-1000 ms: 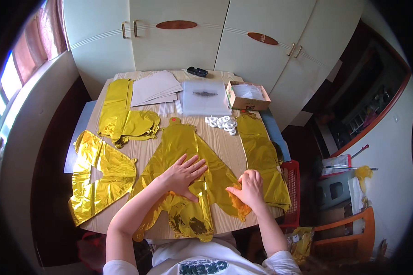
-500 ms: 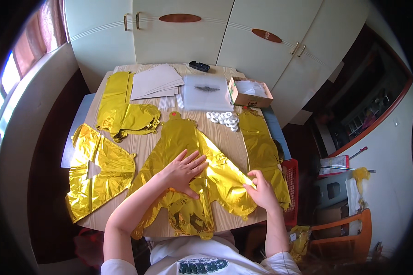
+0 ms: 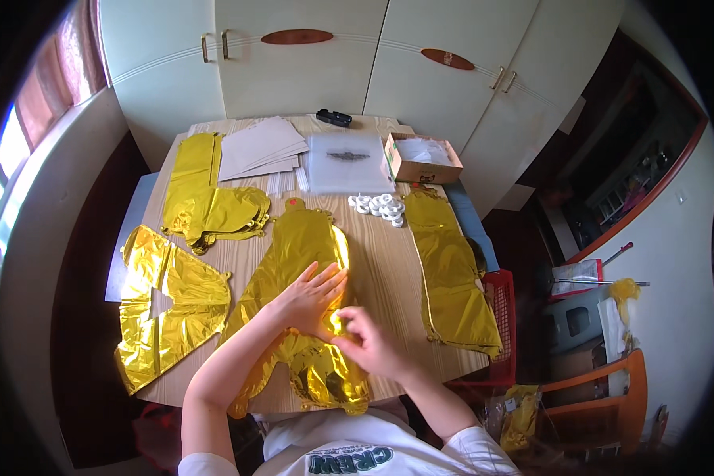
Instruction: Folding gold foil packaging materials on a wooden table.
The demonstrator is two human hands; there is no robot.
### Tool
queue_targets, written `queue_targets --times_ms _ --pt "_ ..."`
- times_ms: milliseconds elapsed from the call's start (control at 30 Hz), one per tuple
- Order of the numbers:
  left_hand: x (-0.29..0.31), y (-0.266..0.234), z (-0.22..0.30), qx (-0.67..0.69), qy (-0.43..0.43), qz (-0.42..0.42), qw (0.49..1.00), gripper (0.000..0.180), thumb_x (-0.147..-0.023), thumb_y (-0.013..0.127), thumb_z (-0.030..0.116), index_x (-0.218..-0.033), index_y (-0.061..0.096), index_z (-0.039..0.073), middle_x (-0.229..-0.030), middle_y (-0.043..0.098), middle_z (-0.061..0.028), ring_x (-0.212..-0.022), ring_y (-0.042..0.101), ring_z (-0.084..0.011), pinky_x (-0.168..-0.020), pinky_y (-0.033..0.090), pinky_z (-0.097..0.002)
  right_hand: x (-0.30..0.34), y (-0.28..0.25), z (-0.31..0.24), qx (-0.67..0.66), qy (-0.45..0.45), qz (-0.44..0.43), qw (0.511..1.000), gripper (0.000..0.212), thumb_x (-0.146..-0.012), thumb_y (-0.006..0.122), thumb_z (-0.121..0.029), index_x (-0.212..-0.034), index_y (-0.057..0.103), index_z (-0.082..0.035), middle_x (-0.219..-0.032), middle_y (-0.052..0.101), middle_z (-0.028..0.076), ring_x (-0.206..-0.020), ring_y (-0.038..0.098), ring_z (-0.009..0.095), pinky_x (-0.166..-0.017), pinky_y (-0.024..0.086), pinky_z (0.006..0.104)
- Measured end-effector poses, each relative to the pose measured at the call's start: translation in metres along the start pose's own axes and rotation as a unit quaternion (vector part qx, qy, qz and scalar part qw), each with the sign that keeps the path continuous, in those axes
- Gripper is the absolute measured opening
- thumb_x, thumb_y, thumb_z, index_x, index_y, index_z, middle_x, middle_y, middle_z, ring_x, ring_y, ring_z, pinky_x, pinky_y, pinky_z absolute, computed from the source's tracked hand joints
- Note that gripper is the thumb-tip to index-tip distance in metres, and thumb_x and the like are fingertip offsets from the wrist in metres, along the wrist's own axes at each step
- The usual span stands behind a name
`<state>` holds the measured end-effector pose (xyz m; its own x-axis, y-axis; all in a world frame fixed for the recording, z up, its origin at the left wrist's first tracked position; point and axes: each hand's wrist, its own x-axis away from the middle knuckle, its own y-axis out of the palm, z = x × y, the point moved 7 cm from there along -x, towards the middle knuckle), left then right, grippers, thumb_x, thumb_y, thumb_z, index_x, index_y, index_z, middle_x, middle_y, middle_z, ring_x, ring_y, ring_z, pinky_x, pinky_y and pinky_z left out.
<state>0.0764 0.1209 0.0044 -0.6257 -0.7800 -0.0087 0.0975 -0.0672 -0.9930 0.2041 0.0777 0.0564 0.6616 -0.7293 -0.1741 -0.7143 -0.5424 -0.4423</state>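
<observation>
A flat gold foil balloon (image 3: 301, 246) lies in the middle of the wooden table (image 3: 393, 270), folded over on itself lengthwise. My left hand (image 3: 309, 297) presses flat on it with spread fingers. Just to its right, my right hand (image 3: 369, 341) pinches the folded edge of the same foil near the table's front edge. The balloon's lower part (image 3: 325, 381) is crumpled and hangs toward my body.
More gold foil balloons lie at the left (image 3: 170, 305), back left (image 3: 206, 198) and right (image 3: 452, 274). White ribbon rolls (image 3: 379, 208), paper sheets (image 3: 262, 147), a clear plastic sleeve (image 3: 347, 163), a cardboard box (image 3: 422, 159) and a black device (image 3: 335, 118) stand behind. White cupboards (image 3: 293, 63) beyond.
My right hand drew the balloon's right wing over to the left, folding it onto the middle. The left hand stayed pressed on the foil.
</observation>
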Motion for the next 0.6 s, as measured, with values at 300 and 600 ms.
queue_targets --times_ms 300,600 --pt "0.004 0.024 -0.014 -0.057 0.000 -0.083 0.995 0.073 -0.056 0.076 0.039 -0.109 0.065 -0.011 -0.129 0.056 -0.0216 -0.148 0.019 -0.0331 -0.123 0.003 -0.0531 -0.013 -0.047 0.029 0.204 -0.118 0.090 0.968 0.034 -0.094 0.061 -0.010 -0.127 0.058 -0.008 -0.103 0.070 0.009 -0.094 0.067 0.025 -0.082 0.054 0.0372" --pt "0.003 0.017 -0.011 -0.034 -0.001 -0.090 0.995 0.081 -0.050 0.078 0.029 -0.115 0.059 -0.016 -0.134 0.053 -0.0260 -0.145 0.026 -0.0357 -0.124 0.000 -0.0509 -0.005 -0.028 0.059 0.301 -0.179 -0.039 0.936 0.045 -0.090 0.066 -0.026 -0.133 0.060 -0.012 -0.135 0.060 0.005 -0.130 0.052 0.026 -0.109 0.040 0.0389"
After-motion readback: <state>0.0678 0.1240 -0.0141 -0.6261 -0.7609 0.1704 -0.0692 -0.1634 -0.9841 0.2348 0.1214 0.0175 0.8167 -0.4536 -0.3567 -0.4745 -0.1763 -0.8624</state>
